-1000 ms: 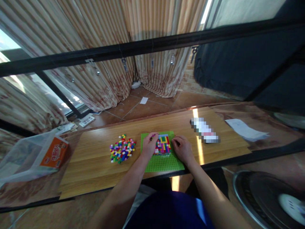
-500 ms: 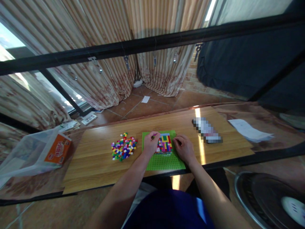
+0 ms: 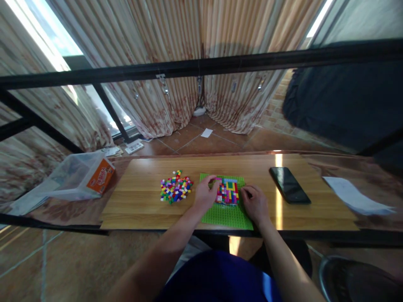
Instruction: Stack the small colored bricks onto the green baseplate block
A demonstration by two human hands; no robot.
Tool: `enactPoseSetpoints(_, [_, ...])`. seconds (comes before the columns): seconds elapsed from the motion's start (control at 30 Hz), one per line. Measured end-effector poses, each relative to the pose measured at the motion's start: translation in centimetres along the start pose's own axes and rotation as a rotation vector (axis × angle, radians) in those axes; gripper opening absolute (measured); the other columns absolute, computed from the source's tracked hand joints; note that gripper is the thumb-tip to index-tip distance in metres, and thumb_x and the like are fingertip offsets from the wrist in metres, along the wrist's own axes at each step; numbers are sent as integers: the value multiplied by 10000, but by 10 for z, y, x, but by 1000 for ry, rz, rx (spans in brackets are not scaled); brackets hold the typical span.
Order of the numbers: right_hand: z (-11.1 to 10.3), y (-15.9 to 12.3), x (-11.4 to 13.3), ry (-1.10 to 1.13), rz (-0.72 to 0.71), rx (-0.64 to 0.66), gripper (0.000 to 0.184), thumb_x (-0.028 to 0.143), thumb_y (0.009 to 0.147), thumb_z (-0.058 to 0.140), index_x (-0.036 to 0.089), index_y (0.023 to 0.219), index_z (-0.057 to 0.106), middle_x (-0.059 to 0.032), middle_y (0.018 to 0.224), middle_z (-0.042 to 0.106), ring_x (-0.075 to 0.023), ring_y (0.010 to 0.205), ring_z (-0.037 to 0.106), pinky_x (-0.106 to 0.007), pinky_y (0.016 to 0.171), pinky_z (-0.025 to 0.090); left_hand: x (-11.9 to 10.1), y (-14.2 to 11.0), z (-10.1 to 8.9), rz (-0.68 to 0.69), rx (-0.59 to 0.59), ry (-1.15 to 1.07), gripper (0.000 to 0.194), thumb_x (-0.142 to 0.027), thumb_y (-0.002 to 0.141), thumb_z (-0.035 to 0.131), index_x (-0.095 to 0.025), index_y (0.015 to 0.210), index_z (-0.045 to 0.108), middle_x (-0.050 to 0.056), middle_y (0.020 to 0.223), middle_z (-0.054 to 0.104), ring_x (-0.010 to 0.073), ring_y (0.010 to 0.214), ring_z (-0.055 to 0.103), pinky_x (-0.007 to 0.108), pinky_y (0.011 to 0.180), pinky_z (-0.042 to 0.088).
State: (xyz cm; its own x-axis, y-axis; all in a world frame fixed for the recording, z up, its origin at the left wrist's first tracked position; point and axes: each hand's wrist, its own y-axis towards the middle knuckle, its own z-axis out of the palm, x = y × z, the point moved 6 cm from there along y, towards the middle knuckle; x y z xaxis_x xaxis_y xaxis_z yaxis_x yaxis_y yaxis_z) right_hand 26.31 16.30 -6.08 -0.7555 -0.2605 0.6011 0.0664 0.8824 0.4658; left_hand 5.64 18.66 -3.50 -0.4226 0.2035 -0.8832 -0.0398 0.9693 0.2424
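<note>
A block structure of many colours stands on a green studded baseplate. My left hand is at its left side, thumb and forefinger curled in at the back left corner. Whatever is between those fingertips is too small to make out. Close to the structure's right side, my right hand rests over the baseplate's right edge with its fingers curled together. Their inner side is hidden, so I cannot see if they hold a piece. A pile of loose small bricks lies left of the baseplate.
A black phone and white paper lie to the right. At the far left stands a clear plastic bin with an orange label. A dark metal bar crosses beyond the wooden table.
The camera view has turned, so the table looks more level and sits further right. My left fingers have shifted slightly at the structure's corner; my right hand stays beside it.
</note>
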Motion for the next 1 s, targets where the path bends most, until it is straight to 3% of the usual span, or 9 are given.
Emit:
enactPoseSetpoints(0.17, [-1, 0, 2, 17, 5, 7, 247, 330, 883, 482, 195, 782, 663, -79, 859, 659, -205, 804, 589, -341, 729, 465, 6, -13, -48, 185, 44, 406, 237, -94, 812, 493, -187, 930, 675, 75, 955, 677, 224, 976, 599, 392, 928, 453])
enactPoseSetpoints(0.3, [-1, 0, 3, 12, 17, 8, 229, 314, 878, 492, 193, 779, 659, -75, 859, 655, -201, 802, 589, -334, 730, 464, 10, -14, -77, 242, 84, 691, 237, -75, 768, 527, -193, 896, 687, 94, 983, 659, 259, 997, 578, 425, 928, 446])
enactPoseSetpoints(0.6, [-1, 0, 3, 13, 10, -8, 226, 308, 879, 496, 189, 773, 655, -78, 861, 651, -202, 815, 583, -336, 738, 466, 16, -11, -72, 223, 200, 932, 203, -134, 814, 503, -193, 801, 698, 111, 898, 647, 281, 908, 567, 428, 834, 445])
enactPoseSetpoints(0.73, [-2, 0, 4, 18, 21, -4, 228, 302, 883, 495, 188, 771, 657, -76, 860, 652, -198, 812, 584, -329, 733, 461, 10, -8, -73, 230, 185, 854, 195, -140, 835, 506, -193, 799, 691, 97, 891, 658, 259, 895, 582, 413, 847, 444])
enactPoseSetpoints(1.0, [0, 1, 4, 30, 27, -9, 232, 292, 884, 493, 188, 757, 656, -70, 830, 646, -192, 799, 580, -319, 733, 453, -25, 1, -50, 190, 136, 226, 138, -165, 857, 542, -182, 859, 679, 32, 839, 694, 158, 798, 632, 281, 745, 490])
